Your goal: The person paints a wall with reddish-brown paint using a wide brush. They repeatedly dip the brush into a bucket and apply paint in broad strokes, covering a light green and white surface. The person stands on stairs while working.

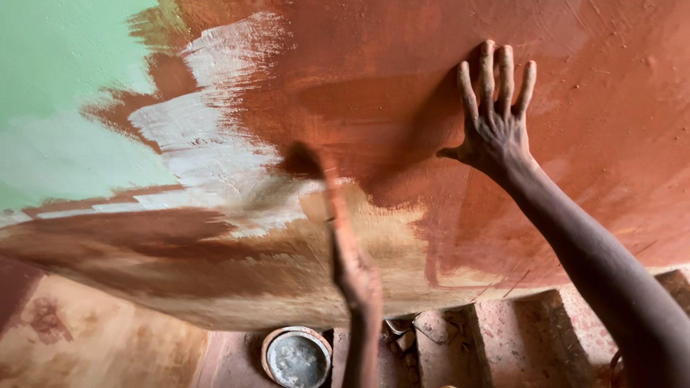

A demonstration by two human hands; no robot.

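Pressing flat against the wall, your right hand is spread open, fingers splayed upward and the palm laid on the fresh reddish-brown coat, holding nothing. Your right forearm runs down from it to the lower right corner of the view.

Your left hand is closed around the handle of a paintbrush, which is smeared the same reddish-brown. The brush slants up and to the left from your fist, and its dark bristle head touches the wall near the middle of the view, at the edge where wet brown paint meets a whitish patch. The bristles are blurred, so their exact shape is hard to tell.

Left of the brush, the whitish patch is streaked with brown strokes, and beyond it, in the upper left, the wall is pale green. Below the brush, a sandy yellowish band shows through the paint.

Down on the floor, just left of your left wrist, sits a round metal bowl with a grey inside. To its right lie paint-stained steps.
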